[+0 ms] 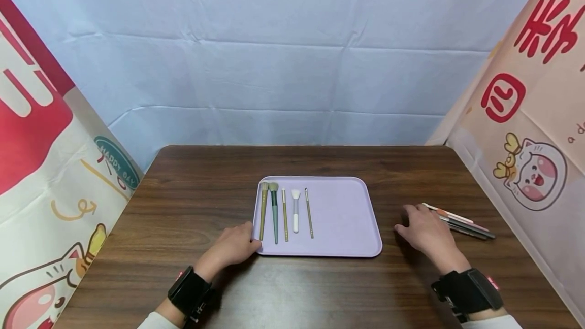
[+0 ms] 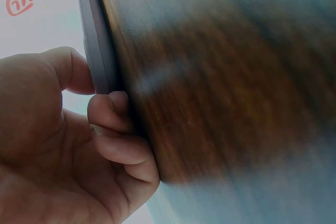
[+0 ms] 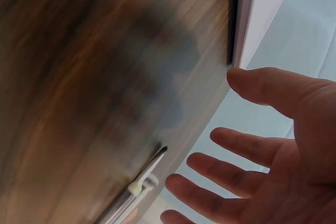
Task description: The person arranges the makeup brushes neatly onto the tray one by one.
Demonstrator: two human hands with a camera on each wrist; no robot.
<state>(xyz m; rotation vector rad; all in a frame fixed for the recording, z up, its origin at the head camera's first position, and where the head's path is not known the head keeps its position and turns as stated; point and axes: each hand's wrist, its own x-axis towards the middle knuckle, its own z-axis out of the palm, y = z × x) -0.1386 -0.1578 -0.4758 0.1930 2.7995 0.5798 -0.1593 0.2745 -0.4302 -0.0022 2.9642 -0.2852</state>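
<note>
Brushes (image 1: pixel 465 225) lie at three o'clock from the nearer right hand (image 1: pixel 426 230), long axes ten-to-four; that hand is spread, holding nothing. Left hand (image 1: pixel 234 244) pinches the tray's (image 1: pixel 343 217) seven-o'clock corner.

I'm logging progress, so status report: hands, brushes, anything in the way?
Left hand gripping tray at near left corner. Five brushes on tray. Right hand open, partly blocking head view of brush pile.

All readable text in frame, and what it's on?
"HAPPY DAY": green oval on left printed sheet.
"a d", cut off at frame edge: right printed sheet.
Large red characters and boxed red sign, same sheet: stylised, not safely readable.
Red-and-white shapes, left printed sheet: cut off, unreadable.
Wrist-band tags: too small to read.
Brushes: no legible lettering.
</note>
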